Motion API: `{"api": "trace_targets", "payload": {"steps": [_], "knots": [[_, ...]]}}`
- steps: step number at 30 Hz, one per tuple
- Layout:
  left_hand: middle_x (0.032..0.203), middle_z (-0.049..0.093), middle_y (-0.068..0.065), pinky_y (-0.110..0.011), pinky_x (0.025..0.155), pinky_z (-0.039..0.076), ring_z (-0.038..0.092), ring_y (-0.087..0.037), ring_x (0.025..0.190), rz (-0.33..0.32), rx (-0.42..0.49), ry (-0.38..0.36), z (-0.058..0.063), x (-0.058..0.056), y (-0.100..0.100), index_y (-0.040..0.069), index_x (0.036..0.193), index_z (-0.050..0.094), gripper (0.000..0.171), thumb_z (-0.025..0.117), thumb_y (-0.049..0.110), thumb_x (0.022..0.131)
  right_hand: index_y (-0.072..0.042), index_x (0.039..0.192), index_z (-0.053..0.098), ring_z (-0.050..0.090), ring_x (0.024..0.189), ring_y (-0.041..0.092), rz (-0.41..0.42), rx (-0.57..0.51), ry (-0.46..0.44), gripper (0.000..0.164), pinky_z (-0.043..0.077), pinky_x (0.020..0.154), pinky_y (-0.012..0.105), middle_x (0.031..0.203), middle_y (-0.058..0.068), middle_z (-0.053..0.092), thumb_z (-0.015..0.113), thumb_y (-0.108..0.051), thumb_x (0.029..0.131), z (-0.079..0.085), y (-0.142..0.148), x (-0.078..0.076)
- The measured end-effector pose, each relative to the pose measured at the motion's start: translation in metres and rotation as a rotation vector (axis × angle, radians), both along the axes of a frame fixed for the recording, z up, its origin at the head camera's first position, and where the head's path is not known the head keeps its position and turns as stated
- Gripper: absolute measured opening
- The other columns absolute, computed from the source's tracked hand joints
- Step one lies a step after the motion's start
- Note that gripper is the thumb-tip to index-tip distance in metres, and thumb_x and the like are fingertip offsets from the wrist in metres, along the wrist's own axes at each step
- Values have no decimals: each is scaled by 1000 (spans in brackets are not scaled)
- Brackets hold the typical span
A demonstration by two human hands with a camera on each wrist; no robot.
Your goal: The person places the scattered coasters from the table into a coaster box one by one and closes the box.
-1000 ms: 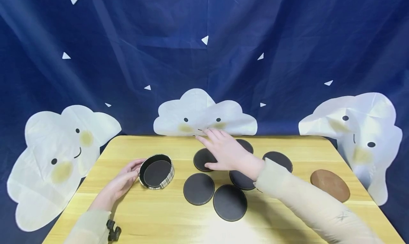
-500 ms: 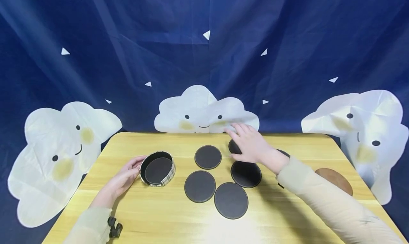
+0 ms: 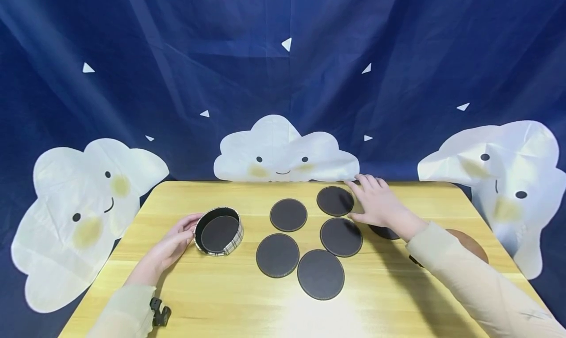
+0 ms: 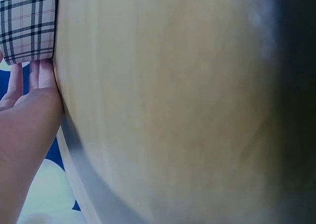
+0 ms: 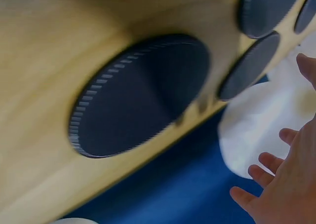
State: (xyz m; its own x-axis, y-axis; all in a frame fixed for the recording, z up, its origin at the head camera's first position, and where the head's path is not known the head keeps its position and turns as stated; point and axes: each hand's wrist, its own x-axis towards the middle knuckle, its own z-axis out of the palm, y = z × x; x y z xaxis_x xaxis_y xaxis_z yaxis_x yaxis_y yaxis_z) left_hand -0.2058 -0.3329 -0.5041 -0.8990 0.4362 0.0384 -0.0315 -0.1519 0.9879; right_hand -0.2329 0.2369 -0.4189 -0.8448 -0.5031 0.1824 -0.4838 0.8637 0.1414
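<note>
In the head view my left hand (image 3: 170, 249) grips the side of a round coaster holder (image 3: 234, 239), black inside with a plaid outer wall. A dark disc lies flat on its bottom. The left wrist view shows the plaid wall (image 4: 29, 29) with fingers against it. My right hand (image 3: 378, 203) is over the back right of the table, fingers spread and holding nothing. Beside its thumb and fingertips lie a back coaster (image 3: 333, 200) and a middle coaster (image 3: 340, 237), both round, black and stitched at the edge. Another black coaster (image 3: 383, 232) is partly hidden under this hand.
More black coasters lie flat: one at the back (image 3: 288, 214), one left of centre (image 3: 277, 255) and one nearest the front (image 3: 320, 274). A brown disc (image 3: 473, 247) sits at the right, partly behind the right sleeve. A blue cloth (image 3: 247, 72) hangs behind the table.
My right hand has moved rightward across the back coasters, uncovering those on the left and covering part of the rightmost black one. My left hand stays at the coaster holder.
</note>
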Motion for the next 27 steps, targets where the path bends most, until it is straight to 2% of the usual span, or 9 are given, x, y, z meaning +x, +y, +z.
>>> {"api": "trace_targets", "payload": {"steps": [4, 14, 20, 27], "knots": [[137, 66, 10, -12, 107, 46, 61, -2, 125, 8, -4, -4, 0, -1, 0, 16, 142, 52, 49, 40, -8, 101, -4, 152, 50, 52, 132, 48, -25, -21, -8, 92, 48, 103, 65, 147, 29, 51, 81, -55, 81, -9, 13, 2], [136, 66, 11, -12, 105, 46, 61, -1, 123, 19, -27, -24, 0, 0, 0, 14, 142, 51, 47, 40, -8, 102, -3, 153, 48, 50, 134, 54, -93, -26, -135, 90, 46, 103, 71, 148, 33, 50, 76, -55, 85, -30, 34, 10], [138, 65, 11, -12, 107, 46, 60, -2, 126, 10, -4, -10, -2, -2, 1, 14, 143, 51, 50, 39, -9, 101, -5, 152, 47, 48, 135, 51, -116, -51, -163, 85, 47, 98, 70, 145, 28, 49, 72, -53, 86, -46, 49, 13], [136, 66, 12, -11, 106, 46, 61, -1, 123, 21, -11, -21, -1, -2, 0, 15, 142, 51, 50, 40, -10, 100, -5, 152, 49, 51, 131, 49, -148, -107, -209, 82, 50, 90, 69, 142, 25, 52, 71, -51, 88, -46, 54, 24]]}}
